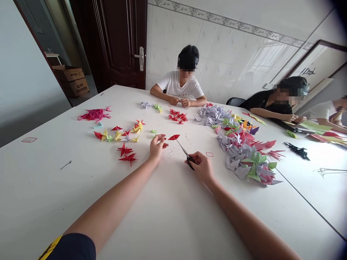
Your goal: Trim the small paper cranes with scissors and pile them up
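My left hand (157, 146) pinches a small red paper crane (174, 137) at its fingertips, above the white table (81, 202). My right hand (199, 164) is shut on black-handled scissors (187, 154), whose thin blades point up at that crane. Tiny paper specks (173, 159) lie on the table below. Two red paper cranes (127, 153) lie left of my left hand. Beyond them are smaller yellow and red cranes (119, 134). A large heap of lilac, green and red paper cranes (241, 153) lies to the right of my right hand.
Two people sit at the far and right sides of the table, with their hands on it. A tangle of pink cranes (94, 115) lies at the left. Coloured paper sheets (317, 130) lie at the right. Cardboard boxes (72, 81) stand beyond the table.
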The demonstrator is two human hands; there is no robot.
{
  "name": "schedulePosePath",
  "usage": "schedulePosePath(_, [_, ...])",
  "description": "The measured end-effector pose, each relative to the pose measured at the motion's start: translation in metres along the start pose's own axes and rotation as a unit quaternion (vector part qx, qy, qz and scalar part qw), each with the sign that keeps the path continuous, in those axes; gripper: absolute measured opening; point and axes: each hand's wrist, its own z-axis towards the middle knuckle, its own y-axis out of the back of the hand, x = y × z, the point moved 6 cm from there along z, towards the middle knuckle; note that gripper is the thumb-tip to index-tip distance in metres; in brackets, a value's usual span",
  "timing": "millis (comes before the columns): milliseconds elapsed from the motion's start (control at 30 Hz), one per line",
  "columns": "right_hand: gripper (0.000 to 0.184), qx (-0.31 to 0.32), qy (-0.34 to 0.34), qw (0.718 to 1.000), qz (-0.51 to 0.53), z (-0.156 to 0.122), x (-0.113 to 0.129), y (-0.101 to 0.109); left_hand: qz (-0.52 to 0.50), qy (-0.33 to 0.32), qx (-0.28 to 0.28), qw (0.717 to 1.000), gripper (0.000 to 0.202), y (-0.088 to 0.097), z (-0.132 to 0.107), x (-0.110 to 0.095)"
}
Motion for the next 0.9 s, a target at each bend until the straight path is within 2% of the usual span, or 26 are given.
schedulePosePath(100, [0.029,-0.014,-0.007,1.0,-0.006,0.02,-0.002,0.0,-0.001,-0.007,-0.01,1.0,0.019,0.003,0.0,-0.001])
schedulePosePath(200, [0.039,-0.057,-0.018,0.997,-0.049,0.065,0.008,0.005,0.006,-0.011,-0.003,1.0,0.018,0.003,0.0,0.0])
schedulePosePath(300, [0.042,-0.106,-0.065,0.989,-0.081,0.117,0.019,0.012,0.01,-0.01,0.002,1.0,0.017,0.003,0.001,0.001])
schedulePosePath(400, [0.041,-0.132,-0.078,0.984,-0.092,0.147,0.026,0.014,0.007,-0.003,0.001,1.0,0.017,0.003,0.002,0.003])
schedulePosePath(533, [0.035,-0.128,-0.06,0.984,-0.107,0.145,0.022,0.008,0.006,0.005,0.002,1.0,0.015,0.002,0.002,0.003])
schedulePosePath(733, [0.031,-0.087,-0.051,0.987,-0.124,0.136,0.01,0.005,0.021,0.01,0.005,1.0,0.013,0.001,-0.001,0.001])
schedulePosePath(900, [0.032,-0.026,-0.034,0.994,-0.102,0.128,0.02,-0.014,0.026,0.011,0.02,0.999,0.013,-0.001,-0.001,0.001])
